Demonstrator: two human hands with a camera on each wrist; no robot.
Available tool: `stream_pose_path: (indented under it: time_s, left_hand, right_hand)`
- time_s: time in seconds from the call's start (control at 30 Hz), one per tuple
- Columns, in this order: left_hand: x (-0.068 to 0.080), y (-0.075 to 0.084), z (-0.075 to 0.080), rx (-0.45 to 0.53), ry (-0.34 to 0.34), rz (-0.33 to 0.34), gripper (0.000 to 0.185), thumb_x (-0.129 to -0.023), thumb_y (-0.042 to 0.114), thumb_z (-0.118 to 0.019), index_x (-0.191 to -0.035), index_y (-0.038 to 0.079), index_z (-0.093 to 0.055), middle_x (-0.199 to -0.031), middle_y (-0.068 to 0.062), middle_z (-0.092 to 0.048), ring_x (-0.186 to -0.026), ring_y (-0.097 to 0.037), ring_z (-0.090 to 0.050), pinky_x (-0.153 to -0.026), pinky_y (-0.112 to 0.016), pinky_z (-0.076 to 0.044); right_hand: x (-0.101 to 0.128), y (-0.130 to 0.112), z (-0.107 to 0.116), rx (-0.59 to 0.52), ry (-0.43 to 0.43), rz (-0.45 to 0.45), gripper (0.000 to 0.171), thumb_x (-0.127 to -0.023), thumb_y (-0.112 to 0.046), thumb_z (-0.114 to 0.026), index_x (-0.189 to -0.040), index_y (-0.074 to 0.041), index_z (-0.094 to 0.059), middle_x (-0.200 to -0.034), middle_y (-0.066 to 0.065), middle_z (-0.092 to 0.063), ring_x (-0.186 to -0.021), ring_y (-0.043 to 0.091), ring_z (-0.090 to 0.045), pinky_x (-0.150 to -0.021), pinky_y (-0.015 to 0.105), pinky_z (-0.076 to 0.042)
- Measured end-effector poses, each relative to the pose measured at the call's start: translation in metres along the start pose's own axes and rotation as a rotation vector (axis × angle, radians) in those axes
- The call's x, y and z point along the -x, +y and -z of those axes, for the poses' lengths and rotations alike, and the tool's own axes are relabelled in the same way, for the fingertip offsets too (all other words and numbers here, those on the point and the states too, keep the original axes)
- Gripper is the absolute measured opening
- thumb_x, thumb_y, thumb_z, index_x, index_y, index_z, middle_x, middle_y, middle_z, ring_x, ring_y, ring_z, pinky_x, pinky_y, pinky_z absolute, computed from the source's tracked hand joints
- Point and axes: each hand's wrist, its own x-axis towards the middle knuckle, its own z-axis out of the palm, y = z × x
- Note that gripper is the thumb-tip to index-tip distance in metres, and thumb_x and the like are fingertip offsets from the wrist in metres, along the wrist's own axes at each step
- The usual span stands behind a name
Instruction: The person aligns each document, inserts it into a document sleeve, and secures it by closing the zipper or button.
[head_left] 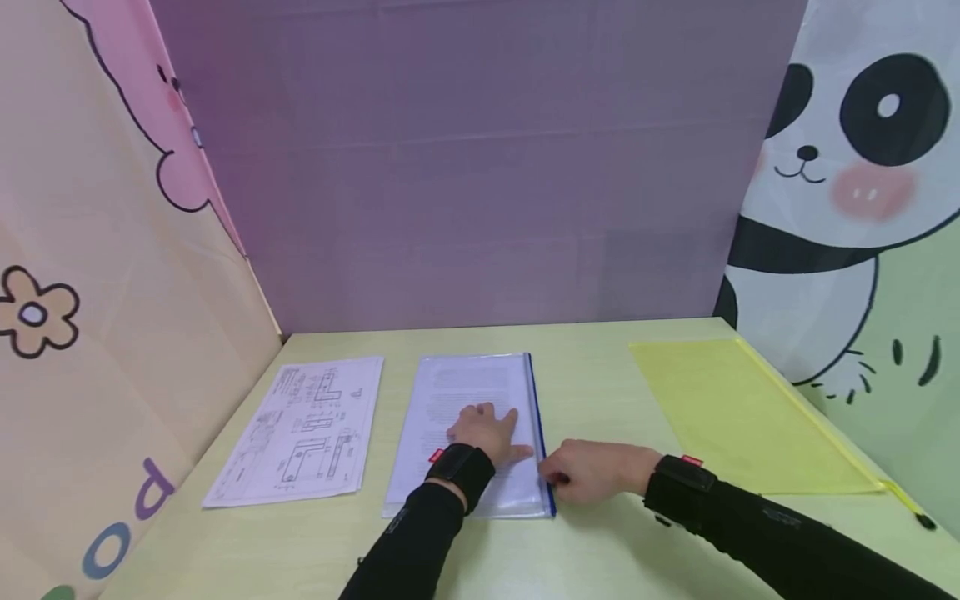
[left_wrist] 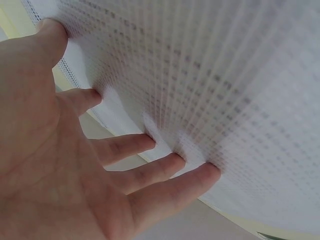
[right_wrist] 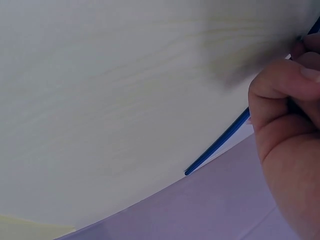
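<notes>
Left hand (head_left: 489,435) lay flat, fingers spread, pressing the clear folder (head_left: 457,392), right hand (head_left: 592,470) pinched its blue zipper (head_left: 537,417) at the near end, drawing sheet (head_left: 300,433) left, yellow folder (head_left: 742,417) right

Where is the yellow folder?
In the head view, the yellow folder lies flat on the table's right side, beside the panda wall, right of the right hand.

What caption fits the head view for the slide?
Left hand presses flat on a clear document pouch while right hand pinches its blue zip edge.
</notes>
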Motion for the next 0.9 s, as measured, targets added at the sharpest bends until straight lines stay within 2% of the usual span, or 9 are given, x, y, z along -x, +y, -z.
stream_pose_path:
  time_s: [0.33, 0.57, 0.9]
  left_hand:
    - [0.0019, 0.0005, -0.0004, 0.007, 0.017, 0.01, 0.074, -0.092, 0.067, -0.059, -0.155, 0.031, -0.045, -0.15, -0.013, -0.047, -0.133, -0.038, -0.046, -0.094, -0.057, -0.051]
    - [0.0046, 0.0005, 0.0002, 0.049, 0.028, 0.007, 0.073, -0.092, 0.064, -0.062, -0.154, 0.029, -0.046, -0.15, -0.015, -0.047, -0.133, -0.039, -0.046, -0.097, -0.058, -0.05]
    - [0.0033, -0.0004, -0.0032, 0.048, 0.04, 0.006, 0.074, -0.092, 0.065, -0.06, -0.155, 0.029, -0.046, -0.15, -0.017, -0.046, -0.133, -0.041, -0.046, -0.096, -0.059, -0.05]
  right_hand:
    - [0.0, -0.0027, -0.0001, 0.009, -0.002, 0.018, 0.02, -0.09, -0.003, -0.062, -0.079, -0.019, -0.056, -0.069, -0.015, -0.047, -0.062, -0.001, -0.044, -0.06, 0.017, -0.038]
    - [0.0005, -0.0026, 0.0001, 0.035, 0.002, 0.041, 0.02, -0.089, -0.003, -0.062, -0.078, -0.018, -0.056, -0.068, -0.015, -0.047, -0.061, -0.001, -0.043, -0.059, 0.017, -0.038]
    - [0.0003, -0.0027, 0.0002, 0.029, -0.021, 0.002, 0.019, -0.093, -0.004, -0.061, -0.08, -0.018, -0.056, -0.069, -0.015, -0.047, -0.062, 0.0, -0.044, -0.061, 0.018, -0.038]
